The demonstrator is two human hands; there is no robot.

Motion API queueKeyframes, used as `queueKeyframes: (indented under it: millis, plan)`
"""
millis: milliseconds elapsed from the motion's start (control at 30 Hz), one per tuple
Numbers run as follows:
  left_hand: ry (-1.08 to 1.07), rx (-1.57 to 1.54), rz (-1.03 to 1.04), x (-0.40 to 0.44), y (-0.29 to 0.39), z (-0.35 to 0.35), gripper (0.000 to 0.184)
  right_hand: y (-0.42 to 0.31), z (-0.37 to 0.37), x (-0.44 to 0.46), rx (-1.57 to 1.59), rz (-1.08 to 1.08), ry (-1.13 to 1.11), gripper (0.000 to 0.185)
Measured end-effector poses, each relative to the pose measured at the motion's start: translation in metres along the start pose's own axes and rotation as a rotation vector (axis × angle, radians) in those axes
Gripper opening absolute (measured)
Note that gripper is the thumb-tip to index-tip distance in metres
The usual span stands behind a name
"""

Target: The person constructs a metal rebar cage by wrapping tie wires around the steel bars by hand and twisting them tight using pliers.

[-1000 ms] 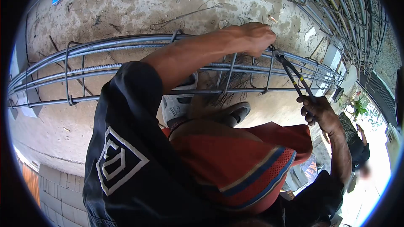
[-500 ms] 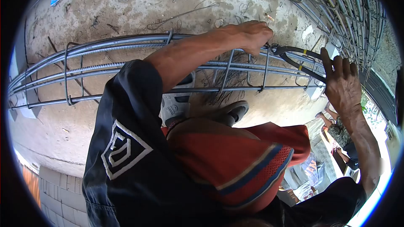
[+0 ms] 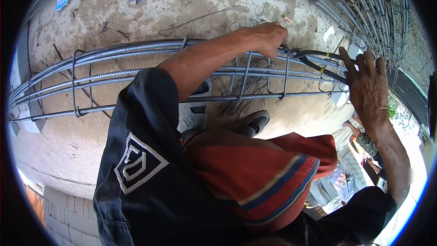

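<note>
A long cage of steel rebar (image 3: 136, 71) with square stirrups crosses in front of me. My left hand (image 3: 272, 38) is closed at its top bars; whatever its fingers hold is hidden behind the knuckles. Just right of it, the head of a pair of pincers (image 3: 314, 64) meets the same bars. The pincers have dark handles with yellow bands, held slightly apart. My right hand (image 3: 369, 82) is on the handle ends, its palm turned away and several fingers stretched out past the upper handle.
More rebar cages (image 3: 350, 4) are stacked at the upper right. Loose tie wire (image 3: 241, 98) lies under the cage by my shoes (image 3: 258, 120). Pale blocks (image 3: 32, 120) support the cage. Another person (image 3: 364, 143) is at the lower right.
The view has shifted slightly. My right hand has moved a little to the left with the pincer handles, and its fingers look more spread. The left hand stays at the bars.
</note>
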State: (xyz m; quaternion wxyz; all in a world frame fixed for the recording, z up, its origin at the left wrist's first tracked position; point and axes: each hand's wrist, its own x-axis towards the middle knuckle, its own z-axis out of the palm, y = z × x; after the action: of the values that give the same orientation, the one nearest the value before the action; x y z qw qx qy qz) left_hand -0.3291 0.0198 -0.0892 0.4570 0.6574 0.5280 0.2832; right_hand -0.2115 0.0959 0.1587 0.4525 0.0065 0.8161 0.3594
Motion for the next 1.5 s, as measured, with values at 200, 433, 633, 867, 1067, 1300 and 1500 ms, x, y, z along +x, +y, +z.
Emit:
queueKeyframes:
  millis: [200, 433, 633, 867, 1067, 1300, 1500]
  plan:
    - [-0.018, -0.038, -0.013, 0.002, 0.0, 0.004, 0.022, -0.012, 0.038, -0.023, 0.999, 0.075, -0.455, 0.065]
    - [-0.082, -0.046, -0.052, -0.001, 0.006, -0.006, 0.025, -0.033, 0.068, -0.031, 0.433, 0.346, 0.116, 0.075]
    - [-0.067, -0.018, -0.08, 0.006, -0.003, 0.005, 0.025, -0.035, 0.057, -0.036, 0.457, 0.347, 0.062, 0.076]
    - [-0.008, -0.039, -0.075, 0.007, -0.008, 0.011, 0.026, -0.033, 0.047, -0.024, 0.453, 0.302, 0.143, 0.072]
    - [-0.042, -0.066, -0.119, 0.004, -0.005, 0.007, 0.041, -0.026, 0.031, -0.019, 0.246, 0.269, 0.183, 0.076]
    - [-0.08, -0.062, -0.147, 0.005, -0.003, 0.006, 0.042, -0.023, 0.03, -0.014, 0.205, 0.259, 0.176, 0.079]
    - [-0.086, -0.038, -0.151, 0.003, 0.002, 0.001, 0.044, -0.024, 0.03, -0.017, 0.191, 0.268, 0.195, 0.078]
